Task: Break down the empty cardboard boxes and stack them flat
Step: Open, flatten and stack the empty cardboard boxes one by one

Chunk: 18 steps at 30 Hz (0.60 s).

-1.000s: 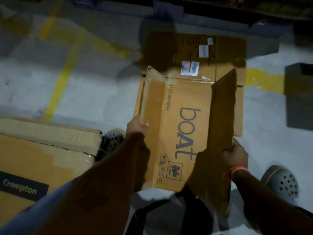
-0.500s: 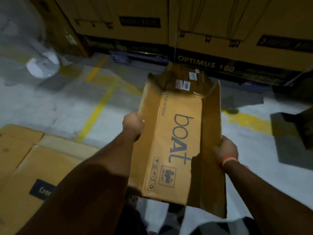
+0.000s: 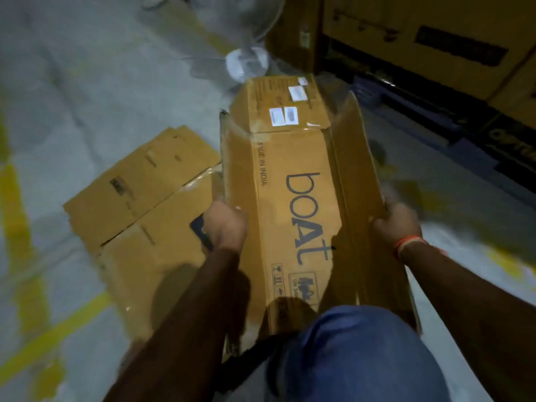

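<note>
The box [image 3: 293,204] is held in the air above the flattened cardboard [image 3: 150,210], gripped at opposite edges by the left hand [image 3: 227,224] and right hand [image 3: 397,224], fingers curled, presumably for stacking.

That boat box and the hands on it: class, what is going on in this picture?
A person holds an opened-out boat box with both hands: the left hand grips its left flap, the right hand grips the raised right flap. The box is off the floor, not yet fully flat. Flattened cardboard lies on the grey floor to the left, perhaps the stack it will join. Large cartons stand behind.
</note>
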Tool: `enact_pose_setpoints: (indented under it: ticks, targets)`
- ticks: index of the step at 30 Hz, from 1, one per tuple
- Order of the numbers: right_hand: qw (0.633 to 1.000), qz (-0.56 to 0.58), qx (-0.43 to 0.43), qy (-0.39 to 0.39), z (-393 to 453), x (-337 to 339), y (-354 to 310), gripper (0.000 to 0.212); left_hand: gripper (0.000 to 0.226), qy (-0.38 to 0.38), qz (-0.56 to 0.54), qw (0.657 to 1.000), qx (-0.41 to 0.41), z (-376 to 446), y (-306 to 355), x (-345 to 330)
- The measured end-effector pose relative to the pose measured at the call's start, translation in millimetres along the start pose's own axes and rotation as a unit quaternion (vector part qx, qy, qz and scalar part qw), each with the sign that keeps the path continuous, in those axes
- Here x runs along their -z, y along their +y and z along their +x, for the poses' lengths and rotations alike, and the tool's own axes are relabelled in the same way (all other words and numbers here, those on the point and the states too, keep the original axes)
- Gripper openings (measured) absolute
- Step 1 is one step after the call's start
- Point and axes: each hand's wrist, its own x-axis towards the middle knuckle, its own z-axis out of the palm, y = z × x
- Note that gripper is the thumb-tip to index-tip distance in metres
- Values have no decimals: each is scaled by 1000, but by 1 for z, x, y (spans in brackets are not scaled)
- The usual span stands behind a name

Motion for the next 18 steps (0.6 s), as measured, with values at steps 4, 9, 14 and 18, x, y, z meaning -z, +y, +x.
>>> enact_pose_setpoints:
  ticks: [4,9,14,18]
  targets:
    - [996,-20,83,-40,0,-37,-82,43,22,77,-58,992,81,18,-57,51]
    - [982,-17,175,-66,-6,-78,-145,48,26,127,-82,980,132,34,-125,97]
    - [953,-69,158,-250,-21,-115,-171,118,61,111,-65,956,264,46,-162,107]
    - [943,-116,162,-265,-29,-117,-152,110,72,40,-35,986,156,34,-168,85]
